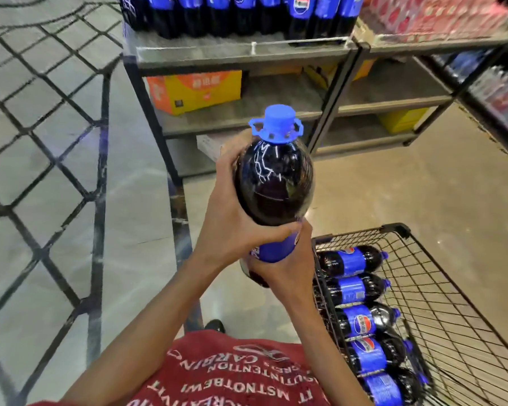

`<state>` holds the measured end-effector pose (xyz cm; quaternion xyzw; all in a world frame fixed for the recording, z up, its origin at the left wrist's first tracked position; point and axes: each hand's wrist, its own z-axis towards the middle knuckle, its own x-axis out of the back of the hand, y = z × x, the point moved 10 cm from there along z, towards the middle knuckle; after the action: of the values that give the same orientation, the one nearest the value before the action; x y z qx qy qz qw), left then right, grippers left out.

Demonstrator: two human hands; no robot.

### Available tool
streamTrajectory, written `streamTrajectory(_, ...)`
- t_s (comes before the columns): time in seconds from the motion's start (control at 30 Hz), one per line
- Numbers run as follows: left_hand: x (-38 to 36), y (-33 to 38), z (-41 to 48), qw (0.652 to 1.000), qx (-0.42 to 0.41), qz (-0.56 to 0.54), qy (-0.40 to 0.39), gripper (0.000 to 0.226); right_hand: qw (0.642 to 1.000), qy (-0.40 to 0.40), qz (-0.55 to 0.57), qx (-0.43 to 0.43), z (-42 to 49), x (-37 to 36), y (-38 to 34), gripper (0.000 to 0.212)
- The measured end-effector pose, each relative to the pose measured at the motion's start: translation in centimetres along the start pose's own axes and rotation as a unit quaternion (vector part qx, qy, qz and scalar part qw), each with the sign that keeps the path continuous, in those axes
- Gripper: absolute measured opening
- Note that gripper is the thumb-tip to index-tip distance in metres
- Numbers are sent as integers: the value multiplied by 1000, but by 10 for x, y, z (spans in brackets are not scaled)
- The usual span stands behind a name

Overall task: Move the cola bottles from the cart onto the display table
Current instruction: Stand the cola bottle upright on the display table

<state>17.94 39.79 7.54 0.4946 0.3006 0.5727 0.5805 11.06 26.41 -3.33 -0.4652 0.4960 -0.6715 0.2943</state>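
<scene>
I hold one large cola bottle (273,183) upright in mid-air, in front of my chest, with its blue cap pointing away from me. My left hand (232,218) wraps its left side. My right hand (282,265) grips it lower down, around the blue label. To my right stands the black wire cart (440,276), where several cola bottles (355,291) lie on their sides along the left wall. Ahead is the grey display table (241,51), with a row of upright cola bottles (238,13) on its top.
Orange and yellow cartons (194,90) sit on the table's lower shelves. A second grey shelf unit (434,39) with pink packs adjoins on the right. More shelving runs along the far right edge. Open tiled floor lies to the left.
</scene>
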Motion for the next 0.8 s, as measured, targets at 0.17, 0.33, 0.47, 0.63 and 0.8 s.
streamTrajectory(0.17,49,-27,35,1000,13,8,18,112,1000,-22,1,6,36,-57,-17,97)
streamTrajectory(0.33,82,-49,72,999,22,20,46,113,999,-41,-6,22,77,-95,-33,88)
streamTrajectory(0.47,95,-66,106,997,24,27,61,114,998,-57,-7,15,115,-117,-30,90)
streamTrajectory(0.63,96,-91,160,997,37,30,69,115,997,-70,-3,16,174,-139,-27,83)
streamTrajectory(0.8,91,-109,232,995,34,35,84,116,996,-79,-2,28,254,-150,-30,83)
